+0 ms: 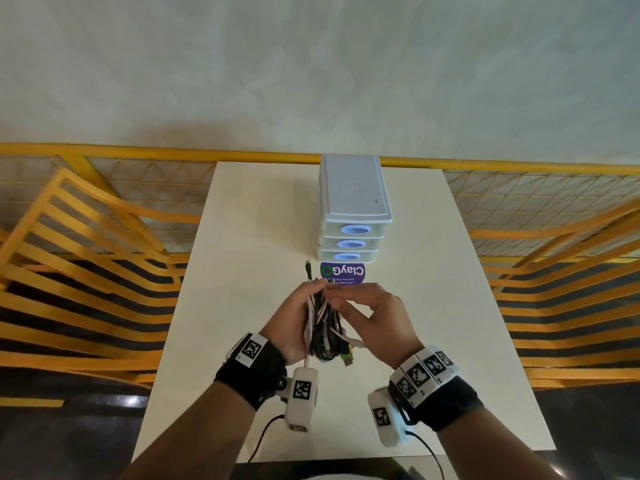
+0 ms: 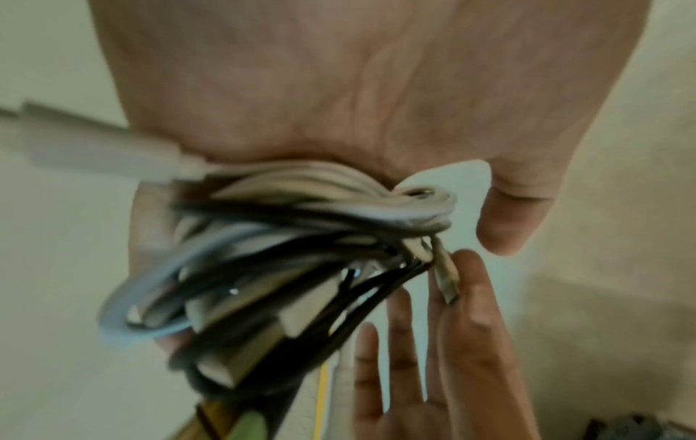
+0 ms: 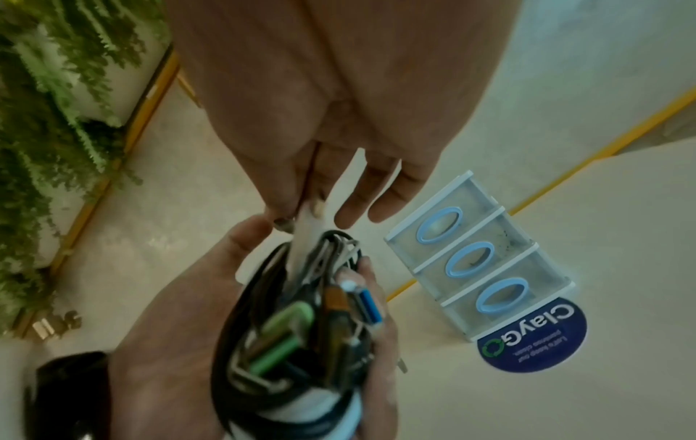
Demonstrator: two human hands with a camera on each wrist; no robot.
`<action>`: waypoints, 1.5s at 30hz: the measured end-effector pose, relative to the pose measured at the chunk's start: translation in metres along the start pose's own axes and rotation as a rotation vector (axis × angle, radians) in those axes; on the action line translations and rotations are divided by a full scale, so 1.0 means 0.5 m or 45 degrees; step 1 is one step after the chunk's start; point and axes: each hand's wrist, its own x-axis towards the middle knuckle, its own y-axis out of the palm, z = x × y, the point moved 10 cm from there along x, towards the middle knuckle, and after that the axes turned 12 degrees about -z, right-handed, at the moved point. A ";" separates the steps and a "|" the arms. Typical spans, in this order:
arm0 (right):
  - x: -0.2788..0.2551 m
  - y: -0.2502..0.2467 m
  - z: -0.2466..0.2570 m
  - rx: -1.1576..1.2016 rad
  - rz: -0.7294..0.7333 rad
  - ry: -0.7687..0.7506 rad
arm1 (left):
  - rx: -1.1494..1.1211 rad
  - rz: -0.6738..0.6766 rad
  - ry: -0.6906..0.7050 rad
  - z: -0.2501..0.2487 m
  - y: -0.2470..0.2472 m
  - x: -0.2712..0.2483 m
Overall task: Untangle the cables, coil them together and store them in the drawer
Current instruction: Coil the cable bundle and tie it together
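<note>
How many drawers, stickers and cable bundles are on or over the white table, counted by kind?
Translucent plastic drawers with blue oval handles, stacked in one unit: 3
Round purple sticker on the table: 1
Coiled bundle of black and white cables, gripped by the left hand, right hand pinching its top: 1
Total: 5

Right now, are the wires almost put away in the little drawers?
Not quite. The cables already look gathered into one coil, held in the left hand. The right hand is pinching a strand at the top of the coil, seemingly tidying an end. Still left: all three drawers of the drawer unit are shut, so one must be opened and the coil placed inside.
</note>
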 end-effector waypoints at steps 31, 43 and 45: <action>-0.081 0.014 -0.177 -0.030 0.149 0.546 | 0.759 -0.536 0.345 -0.020 -0.057 0.042; 0.000 -0.012 -0.195 0.068 -0.176 0.415 | 0.497 -0.357 0.015 0.023 -0.007 0.090; 0.025 -0.011 -0.199 -0.160 -0.087 0.320 | 0.529 -0.415 0.032 0.023 -0.012 0.103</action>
